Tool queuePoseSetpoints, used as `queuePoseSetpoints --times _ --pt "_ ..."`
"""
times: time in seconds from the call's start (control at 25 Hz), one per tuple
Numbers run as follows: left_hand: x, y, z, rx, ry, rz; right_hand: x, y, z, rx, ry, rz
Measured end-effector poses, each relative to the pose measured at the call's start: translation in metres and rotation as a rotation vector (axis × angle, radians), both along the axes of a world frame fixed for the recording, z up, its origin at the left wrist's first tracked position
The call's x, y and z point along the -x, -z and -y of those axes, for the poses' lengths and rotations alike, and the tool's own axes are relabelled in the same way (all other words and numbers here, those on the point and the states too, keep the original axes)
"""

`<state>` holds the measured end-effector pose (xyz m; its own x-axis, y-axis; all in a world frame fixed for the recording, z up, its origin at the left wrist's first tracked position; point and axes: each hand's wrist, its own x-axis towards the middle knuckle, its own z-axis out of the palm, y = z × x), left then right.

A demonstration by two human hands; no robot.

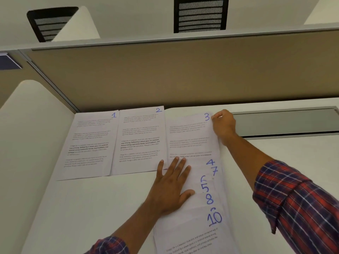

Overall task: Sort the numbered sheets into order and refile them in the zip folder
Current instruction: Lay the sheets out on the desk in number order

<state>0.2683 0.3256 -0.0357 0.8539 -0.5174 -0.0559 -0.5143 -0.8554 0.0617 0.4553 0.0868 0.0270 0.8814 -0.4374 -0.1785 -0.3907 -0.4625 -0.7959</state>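
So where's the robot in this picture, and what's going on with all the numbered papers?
There is no robot here. A person wears a camera on the head, so you look down along both arms at a white desk. Against the partition lie sheet 1 and sheet 2, side by side. The right hand pinches the top corner of sheet 3, next to them. The left hand rests flat, fingers straight, on a fanned pile of further sheets. The numbers 4, 7, 5, 8 and 10 are readable there, so the pile is out of order. No folder is in view.
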Motion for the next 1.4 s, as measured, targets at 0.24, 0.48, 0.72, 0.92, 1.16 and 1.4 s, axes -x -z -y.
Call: queuePoseSetpoints --times 0.24,0.48,0.72,0.92,1.16,1.4 --pt "-0.012 -0.006 0.001 0.08 -0.032 -0.013 -0.033 -0.011 0.01 -0.105 0.073 0.067" --pt "-0.063 -0.015 0.009 0.026 -0.165 -0.054 0.012 0.026 0.03 -0.106 -0.062 -0.249" --pt "-0.089 -0.021 0.016 -0.007 -0.222 -0.108 0.02 0.019 0.026 -0.07 -0.081 -0.158" --pt "-0.091 -0.02 0.015 -0.002 -0.235 -0.11 0.022 0.023 0.023 -0.023 -0.07 -0.105" --pt "-0.058 -0.024 0.01 0.071 -0.19 -0.032 0.091 0.043 0.036 -0.043 0.002 0.052" --pt "0.057 -0.011 0.018 0.071 -0.145 -0.07 0.17 0.052 0.043 0.002 -0.085 0.099"
